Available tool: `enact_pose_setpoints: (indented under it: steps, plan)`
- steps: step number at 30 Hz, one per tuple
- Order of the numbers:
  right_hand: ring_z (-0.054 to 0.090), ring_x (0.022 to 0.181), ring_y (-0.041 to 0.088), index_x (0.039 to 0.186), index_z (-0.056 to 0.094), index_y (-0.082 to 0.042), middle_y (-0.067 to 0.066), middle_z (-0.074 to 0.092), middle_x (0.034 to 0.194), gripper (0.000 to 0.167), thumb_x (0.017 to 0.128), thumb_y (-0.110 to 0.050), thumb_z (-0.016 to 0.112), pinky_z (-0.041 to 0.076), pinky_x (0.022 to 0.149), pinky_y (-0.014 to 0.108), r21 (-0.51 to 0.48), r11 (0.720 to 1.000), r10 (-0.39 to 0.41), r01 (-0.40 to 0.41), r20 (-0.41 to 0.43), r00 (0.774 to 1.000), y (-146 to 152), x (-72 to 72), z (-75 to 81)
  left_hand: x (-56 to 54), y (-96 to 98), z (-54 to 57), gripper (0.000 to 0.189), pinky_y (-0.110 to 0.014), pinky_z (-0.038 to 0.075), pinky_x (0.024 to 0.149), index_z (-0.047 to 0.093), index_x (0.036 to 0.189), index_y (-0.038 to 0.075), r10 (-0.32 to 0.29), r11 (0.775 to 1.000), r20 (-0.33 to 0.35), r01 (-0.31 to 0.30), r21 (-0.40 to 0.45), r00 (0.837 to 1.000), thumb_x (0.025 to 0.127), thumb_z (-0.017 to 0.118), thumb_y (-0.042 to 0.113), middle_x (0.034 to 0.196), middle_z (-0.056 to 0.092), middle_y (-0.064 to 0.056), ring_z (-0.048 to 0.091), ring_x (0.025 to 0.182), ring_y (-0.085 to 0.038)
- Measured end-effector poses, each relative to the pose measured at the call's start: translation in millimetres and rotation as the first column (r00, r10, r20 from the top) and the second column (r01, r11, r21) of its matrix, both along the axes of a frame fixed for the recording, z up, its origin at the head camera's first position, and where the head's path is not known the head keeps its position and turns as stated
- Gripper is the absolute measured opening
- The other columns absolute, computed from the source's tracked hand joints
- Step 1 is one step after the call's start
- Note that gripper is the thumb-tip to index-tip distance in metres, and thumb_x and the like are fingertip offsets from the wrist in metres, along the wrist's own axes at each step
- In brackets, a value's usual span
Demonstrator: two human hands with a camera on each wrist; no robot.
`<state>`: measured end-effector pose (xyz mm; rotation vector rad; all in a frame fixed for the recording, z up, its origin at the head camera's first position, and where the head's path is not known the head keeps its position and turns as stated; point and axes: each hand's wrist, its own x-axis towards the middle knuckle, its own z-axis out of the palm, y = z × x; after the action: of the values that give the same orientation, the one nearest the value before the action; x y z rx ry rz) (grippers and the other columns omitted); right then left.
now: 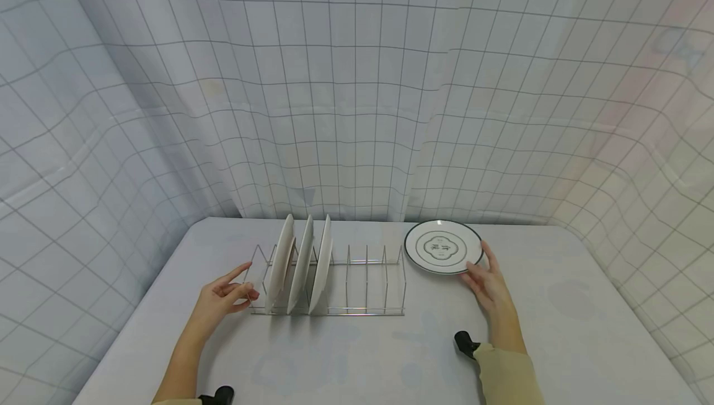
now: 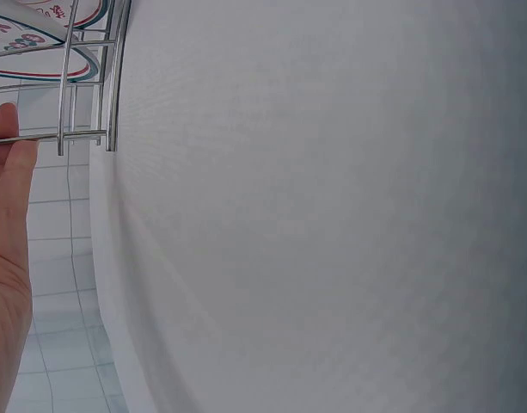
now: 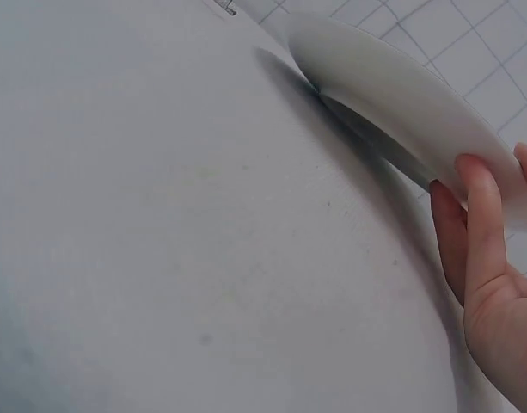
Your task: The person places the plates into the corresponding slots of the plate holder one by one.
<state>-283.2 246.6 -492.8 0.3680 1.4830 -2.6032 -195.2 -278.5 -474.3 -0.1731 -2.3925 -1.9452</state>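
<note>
Beige sleeves (image 1: 509, 375) are nearest in the head view; the right hand (image 1: 484, 281) pinches a dark-rimmed plate (image 1: 443, 247) beside a wire rack (image 1: 357, 314) of three edgewise plates (image 1: 301, 265). Left wrist: left hand (image 2: 9, 258) at the rack, grip unclear. Right wrist: fingers (image 3: 485, 206) under the tilted plate.

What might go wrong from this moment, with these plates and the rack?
The held plate might slip: the right hand grips it at one side only.

The upright plates might knock together, since they stand close in the rack.

The rack might shift if bumped: it is thin wire, with all its plates toward the left hand.
</note>
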Motion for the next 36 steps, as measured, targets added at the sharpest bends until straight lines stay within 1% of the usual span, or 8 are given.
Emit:
enact_pose_setpoints:
  steps: [6,8,12,17,19,24,29,36]
  plan:
    - [0.061,0.067,0.010,0.144,0.023,-0.036,0.003,0.054,0.093,0.079,0.088,0.011,0.051,0.054,0.064,0.021,0.007,1.000,-0.012,0.012,-0.101,0.995,1.0,5.3,8.9,0.9,1.7,2.5,0.053,-0.025,0.054,0.071,0.034,0.138,-0.003,-0.013,1.000,-0.015,0.013,0.015,1.000,0.092,0.055,0.013,0.082,0.070,0.002,0.066,0.080,-0.010]
    - [0.061,0.068,0.010,0.145,0.022,-0.035,0.002,0.056,0.091,0.079,0.087,0.012,0.050,0.054,0.064,0.021,0.014,1.000,-0.005,0.007,-0.146,0.989,1.2,7.4,16.2,1.6,2.4,3.3,0.053,-0.025,0.054,0.071,0.034,0.138,-0.003,-0.013,1.000,-0.017,0.014,0.020,1.000,0.092,0.055,0.012,0.082,0.070,0.001,0.066,0.079,-0.010]
    - [0.062,0.076,0.011,0.146,0.021,-0.031,0.003,0.058,0.099,0.079,0.087,0.016,0.046,0.055,0.067,0.023,-0.023,1.000,-0.009,0.003,-0.254,0.967,-0.9,11.3,36.5,2.4,3.0,3.7,0.053,-0.025,0.054,0.070,0.034,0.138,-0.003,-0.013,1.000,-0.016,0.013,0.024,1.000,0.092,0.055,0.012,0.082,0.070,0.001,0.066,0.079,-0.010]
    - [0.062,0.078,0.013,0.145,0.025,-0.026,0.006,0.057,0.107,0.076,0.087,0.019,0.044,0.055,0.066,0.024,-0.039,0.999,-0.016,0.001,-0.391,0.920,-9.2,14.2,64.4,2.2,2.3,2.5,0.054,-0.025,0.054,0.071,0.034,0.139,-0.003,-0.009,1.000,-0.009,0.009,0.015,1.000,0.092,0.055,0.013,0.083,0.070,0.002,0.065,0.080,-0.010]
    - [0.062,0.080,0.014,0.145,0.026,-0.025,0.006,0.052,0.114,0.075,0.086,0.020,0.043,0.055,0.067,0.024,-0.035,0.999,0.003,-0.021,-0.446,0.895,-14.6,15.3,75.5,2.0,1.9,2.2,0.054,-0.025,0.054,0.071,0.034,0.139,-0.002,-0.003,1.000,-0.003,0.003,0.010,1.000,0.092,0.055,0.014,0.083,0.070,0.003,0.066,0.080,-0.010]
    - [0.060,0.084,0.015,0.143,0.029,-0.022,0.010,0.045,0.118,0.074,0.085,0.022,0.042,0.055,0.067,0.024,-0.011,0.996,0.066,-0.085,-0.532,0.844,-37.6,20.8,100.4,2.0,0.7,2.7,0.055,-0.026,0.054,0.072,0.033,0.140,-0.001,-0.002,1.000,0.006,0.002,-0.002,1.000,0.092,0.055,0.016,0.083,0.070,0.003,0.065,0.081,-0.010]
    - [0.059,0.088,0.015,0.144,0.028,-0.022,0.012,0.051,0.112,0.074,0.084,0.018,0.048,0.055,0.069,0.026,0.108,0.981,0.194,-0.161,-0.531,0.825,-68.3,28.6,116.2,2.7,1.2,4.1,0.054,-0.026,0.054,0.073,0.034,0.140,0.000,-0.001,1.000,0.008,0.001,0.002,1.000,0.092,0.056,0.016,0.084,0.070,0.001,0.066,0.081,-0.010]
    - [0.057,0.091,0.016,0.144,0.030,-0.026,0.012,0.045,0.118,0.075,0.083,0.008,0.058,0.054,0.071,0.029,0.294,0.927,0.346,-0.234,-0.424,0.837,-109.5,38.3,124.2,4.0,3.8,6.2,0.054,-0.026,0.054,0.072,0.034,0.139,-0.002,-0.004,1.000,0.003,0.004,0.017,1.000,0.092,0.056,0.014,0.084,0.070,-0.001,0.066,0.081,-0.010]
